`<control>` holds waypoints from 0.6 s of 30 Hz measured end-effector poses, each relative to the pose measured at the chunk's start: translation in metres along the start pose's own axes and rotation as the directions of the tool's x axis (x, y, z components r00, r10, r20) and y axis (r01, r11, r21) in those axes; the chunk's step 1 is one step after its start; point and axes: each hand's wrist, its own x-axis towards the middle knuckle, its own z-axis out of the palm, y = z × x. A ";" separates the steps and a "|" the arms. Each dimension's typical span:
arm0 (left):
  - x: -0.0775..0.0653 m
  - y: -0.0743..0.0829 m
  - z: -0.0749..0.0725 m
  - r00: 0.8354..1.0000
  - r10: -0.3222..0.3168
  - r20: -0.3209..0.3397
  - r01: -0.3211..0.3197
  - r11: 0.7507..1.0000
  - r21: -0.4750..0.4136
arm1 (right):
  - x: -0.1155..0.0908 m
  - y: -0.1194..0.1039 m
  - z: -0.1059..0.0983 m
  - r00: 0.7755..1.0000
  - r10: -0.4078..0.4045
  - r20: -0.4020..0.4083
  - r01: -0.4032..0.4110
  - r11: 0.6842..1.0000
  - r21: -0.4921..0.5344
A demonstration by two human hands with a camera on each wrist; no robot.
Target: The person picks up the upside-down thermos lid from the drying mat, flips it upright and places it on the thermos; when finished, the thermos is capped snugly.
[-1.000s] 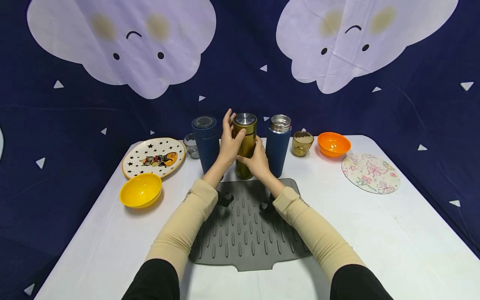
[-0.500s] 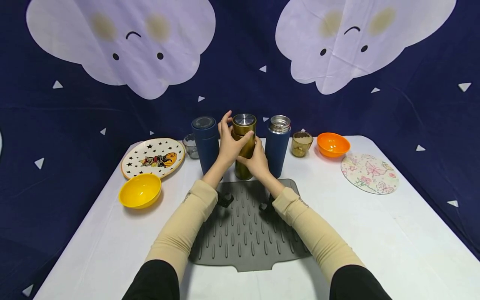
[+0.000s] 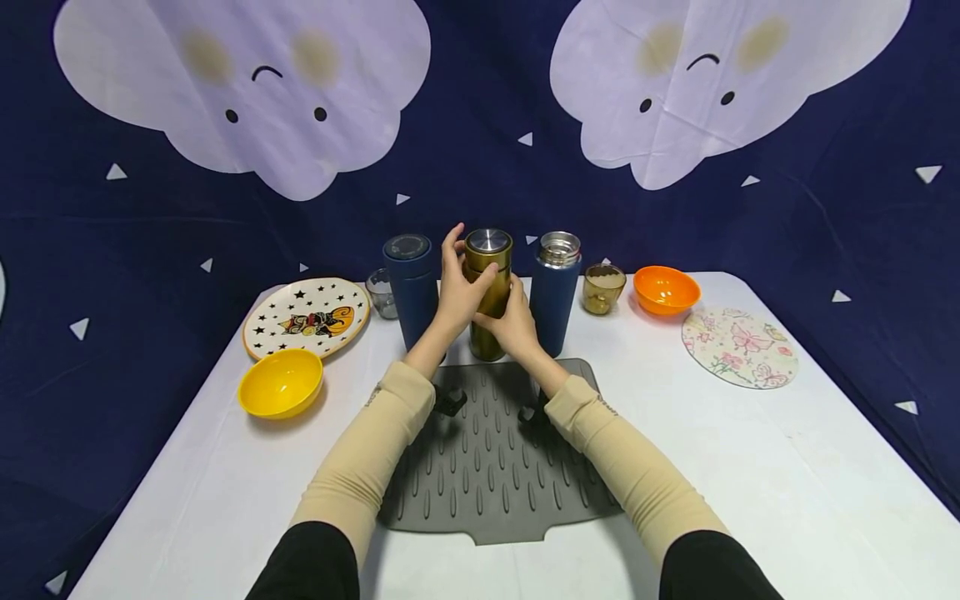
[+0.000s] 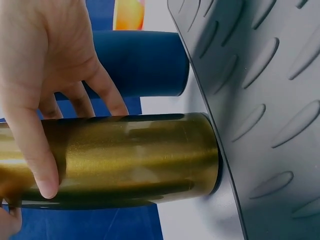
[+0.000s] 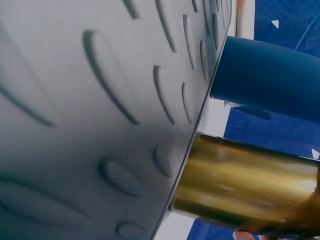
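Observation:
A gold vacuum flask [image 3: 492, 293] with a silver-topped lid [image 3: 489, 241] stands upright behind the grey ridged mat [image 3: 487, 467], between two blue flasks. My left hand [image 3: 459, 293] grips its upper part from the left, thumb in front and fingers behind; the left wrist view shows that thumb across the gold flask [image 4: 135, 160]. Lower down, my right hand [image 3: 513, 321] holds the body from the right. Only its fingertips [image 5: 243, 235] show in the right wrist view. The left blue flask [image 3: 414, 292] has a dark lid on; the right blue flask [image 3: 553, 304] shows a bare steel mouth.
To the left are a cat-patterned plate [image 3: 277, 333], a yellow bowl [image 3: 281, 383] and a grey glass cup [image 3: 381, 293]. An amber glass cup [image 3: 602, 290], an orange bowl [image 3: 666, 290] and a round floral mat [image 3: 738, 346] lie right. A dark blue curtain [image 3: 480, 100] hangs behind.
My left thumb slid right across the flask's upper part, then came partly back left. The right hand and the flask hold nearly the same place.

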 end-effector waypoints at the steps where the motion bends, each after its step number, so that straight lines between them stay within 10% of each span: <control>1: 0.000 -0.001 0.000 1.000 0.001 0.005 -0.001 1.000 -0.016 | 0.000 0.000 0.000 1.000 0.000 0.001 0.000 1.000 0.002; 18: -0.012 0.036 -0.005 0.999 -0.030 0.039 0.032 0.998 -0.048 | 0.000 0.001 0.001 1.000 -0.014 0.000 0.014 1.000 0.012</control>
